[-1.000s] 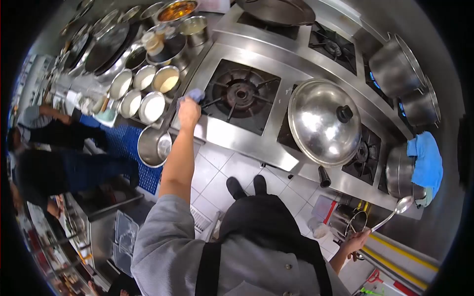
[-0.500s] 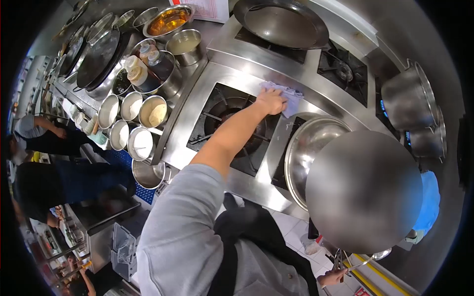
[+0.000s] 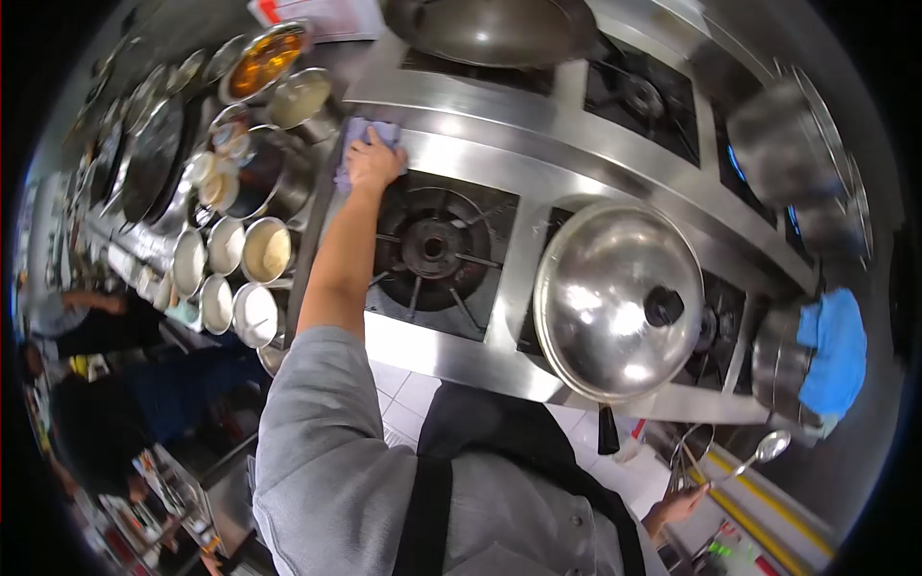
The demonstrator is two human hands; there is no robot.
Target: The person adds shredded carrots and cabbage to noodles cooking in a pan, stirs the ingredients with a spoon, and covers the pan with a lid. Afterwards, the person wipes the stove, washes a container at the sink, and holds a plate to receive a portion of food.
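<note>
Far left, 2 people (image 3: 101, 413) in aprons or dark clothing, blurred. Next, 5 small steel pots (image 3: 266, 252) with white to pale yellow contents, grouped beside the stove; behind them a bowl of amber liquid (image 3: 267, 65). The left hand (image 3: 373, 163) lies on a lilac cloth (image 3: 357, 128) at the stove's back left corner, fingers parted and flat on top of it, not wrapped round it. Judgement: wiping is under way, not finished. The steel (image 3: 432, 350) round the near left burner (image 3: 434, 247) shines, though I cannot tell which strips have been covered; the burner's grate is dark, and the strip under the domed lid (image 3: 595, 298) is out of sight. Behind, a wide pan (image 3: 495, 34) sits on the raised back range; below, white floor tiles (image 3: 418, 392) show. Lower right, the right hand (image 3: 684, 504) is closed round the handle of a large spoon (image 3: 771, 445), held clear of the stove. Far right, blue flames (image 3: 736, 161) burn beneath 2 tall pots (image 3: 783, 130); a blue towel (image 3: 834, 350) drapes over another pot (image 3: 778, 360).
</note>
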